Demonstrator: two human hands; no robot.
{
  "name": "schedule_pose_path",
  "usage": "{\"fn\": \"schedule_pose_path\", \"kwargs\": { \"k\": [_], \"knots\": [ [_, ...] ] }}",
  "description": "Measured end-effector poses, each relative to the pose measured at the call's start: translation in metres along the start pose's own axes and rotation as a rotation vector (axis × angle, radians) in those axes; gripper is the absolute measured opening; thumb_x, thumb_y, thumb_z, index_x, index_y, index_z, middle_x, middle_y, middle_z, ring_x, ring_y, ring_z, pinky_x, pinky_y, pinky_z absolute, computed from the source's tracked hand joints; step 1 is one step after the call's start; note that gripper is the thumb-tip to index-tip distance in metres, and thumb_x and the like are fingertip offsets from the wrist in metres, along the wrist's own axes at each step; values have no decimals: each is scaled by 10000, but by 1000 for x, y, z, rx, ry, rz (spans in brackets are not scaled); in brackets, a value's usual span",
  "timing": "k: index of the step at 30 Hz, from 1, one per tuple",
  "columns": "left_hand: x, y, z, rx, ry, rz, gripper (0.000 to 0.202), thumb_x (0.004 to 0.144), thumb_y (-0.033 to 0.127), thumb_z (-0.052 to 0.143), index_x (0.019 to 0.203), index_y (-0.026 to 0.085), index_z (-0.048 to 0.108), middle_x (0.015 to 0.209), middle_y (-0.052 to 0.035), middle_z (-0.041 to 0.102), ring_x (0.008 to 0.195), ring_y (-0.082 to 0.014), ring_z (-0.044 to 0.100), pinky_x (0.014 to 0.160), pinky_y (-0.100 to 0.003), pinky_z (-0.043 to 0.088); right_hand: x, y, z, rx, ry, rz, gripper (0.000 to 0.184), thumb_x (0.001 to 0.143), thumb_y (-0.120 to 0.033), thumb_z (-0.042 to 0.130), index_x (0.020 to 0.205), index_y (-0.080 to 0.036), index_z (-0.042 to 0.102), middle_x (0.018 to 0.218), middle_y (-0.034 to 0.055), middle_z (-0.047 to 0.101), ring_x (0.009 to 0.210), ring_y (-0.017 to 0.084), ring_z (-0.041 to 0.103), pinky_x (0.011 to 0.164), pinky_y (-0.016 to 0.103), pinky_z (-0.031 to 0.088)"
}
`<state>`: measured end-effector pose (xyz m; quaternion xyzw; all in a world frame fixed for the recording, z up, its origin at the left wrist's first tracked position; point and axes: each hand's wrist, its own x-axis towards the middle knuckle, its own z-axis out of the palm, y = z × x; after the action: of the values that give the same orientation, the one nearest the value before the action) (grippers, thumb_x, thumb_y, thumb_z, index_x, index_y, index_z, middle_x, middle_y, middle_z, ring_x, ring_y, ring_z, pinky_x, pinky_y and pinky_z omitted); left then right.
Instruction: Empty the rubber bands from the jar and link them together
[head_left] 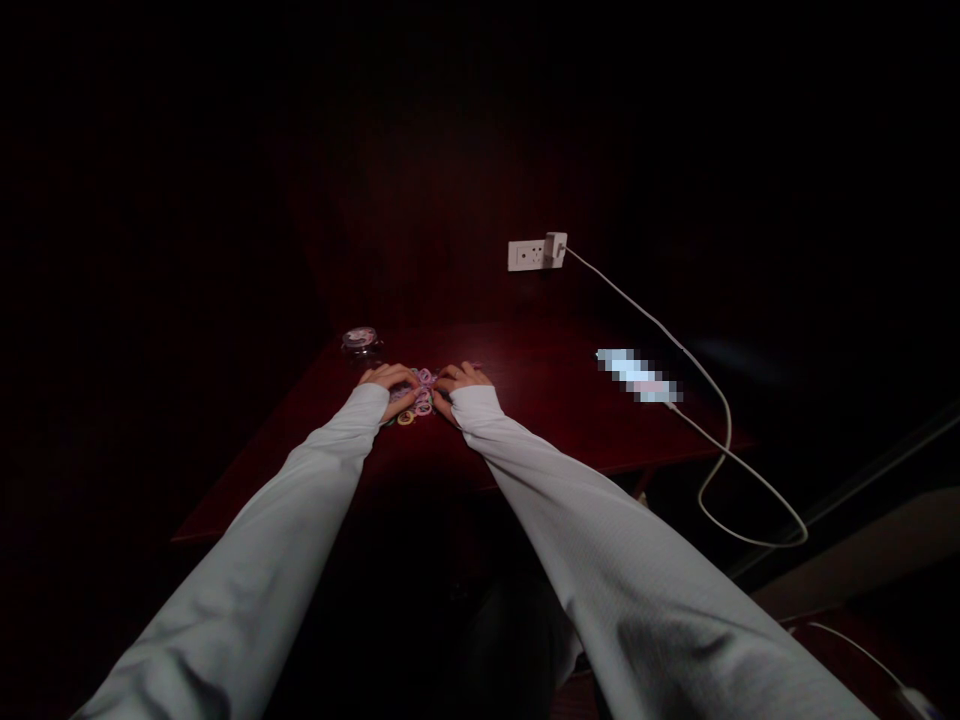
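Observation:
A small heap of coloured rings or bands (420, 398), pink, purple and yellow, lies on a dark red table (540, 420). My left hand (390, 385) rests on the left side of the heap with its fingers curled over it. My right hand (459, 382) rests on the right side, fingers bent down onto the heap. Both arms are in long pale sleeves. What the fingers grip, if anything, is too small and dark to make out.
A small round clear container (361, 341) stands at the table's back left. A phone (637, 376) lies on the right, its white cable (720, 470) running over the table edge up to a charger (555, 246) in a wall socket (526, 255). The surroundings are dark.

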<state>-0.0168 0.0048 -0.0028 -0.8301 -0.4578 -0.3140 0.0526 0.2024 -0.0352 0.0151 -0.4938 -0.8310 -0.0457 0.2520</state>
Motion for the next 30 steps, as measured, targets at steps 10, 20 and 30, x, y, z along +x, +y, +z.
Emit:
{"fn": "schedule_pose_path", "kwargs": {
  "k": [10,20,30],
  "knots": [
    [0,2,-3,-18,37,2,135,889,345,613,851,254,706,1074,-33,791,1051,-264,666,922,-413,417,-1,-1,-1,-3,-2,10,299,1050,-381,588,1222,-265,803,1341,52,729,1258,267,557,1003,379,473],
    [-1,6,-4,-17,13,7,245,947,399,542,857,256,719,1079,-39,798,1048,-257,669,906,-408,420,-1,0,1,1,1,3,300,1051,-357,572,1217,-266,804,1322,59,733,1239,259,564,994,372,477],
    [0,3,-1,-30,8,8,220,948,394,576,891,267,747,1109,-40,800,1074,-258,673,907,-408,435,0,-1,2,2,-14,-17,285,1044,-354,582,1200,-273,806,1319,61,731,1221,258,570,1013,377,484]
  ]
}}
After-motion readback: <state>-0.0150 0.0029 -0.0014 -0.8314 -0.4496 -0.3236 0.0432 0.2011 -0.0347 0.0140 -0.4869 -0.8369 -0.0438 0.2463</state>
